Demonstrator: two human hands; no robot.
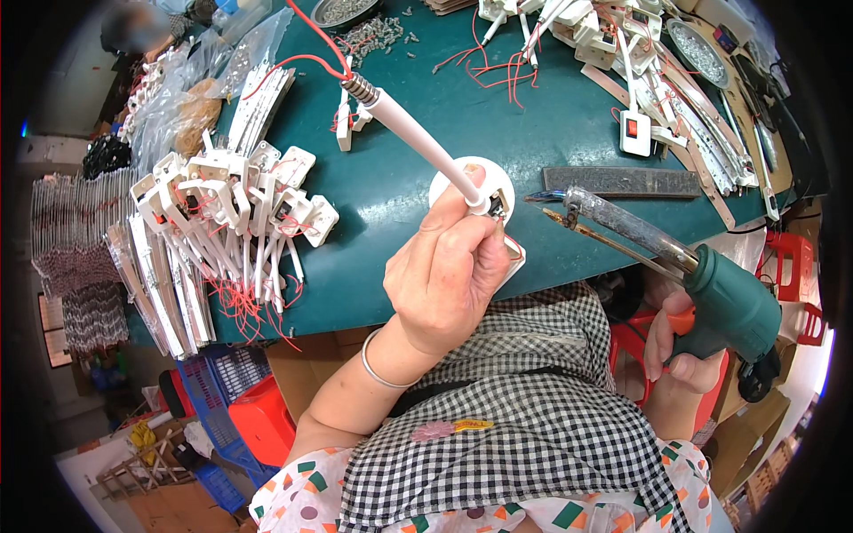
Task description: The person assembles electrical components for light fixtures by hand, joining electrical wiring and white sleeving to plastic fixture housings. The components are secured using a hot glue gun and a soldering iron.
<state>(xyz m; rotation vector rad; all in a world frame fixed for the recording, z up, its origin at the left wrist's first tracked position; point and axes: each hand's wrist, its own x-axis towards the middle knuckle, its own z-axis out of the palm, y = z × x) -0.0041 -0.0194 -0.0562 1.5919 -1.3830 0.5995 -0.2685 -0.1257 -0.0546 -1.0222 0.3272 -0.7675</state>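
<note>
Left on the green table: pile of white switch housings, stems trailing red leads

Centre: white tube over the table, long axis diagonal; spring-sleeved end points up-left, away from the wearer, with 2 red wires coming off it; other end points down-right and sits at the white disc

Left hand comes up from below, thumb and fingers pinching the tube's lower end at the disc; nearly the whole tube projects past the grip, up and left

Right of that: dark grey bar flat on the table

Far right: green soldering gun, barrel aimed up-left, tip near the disc; right hand closed round its handle, finger at the orange trigger
</note>
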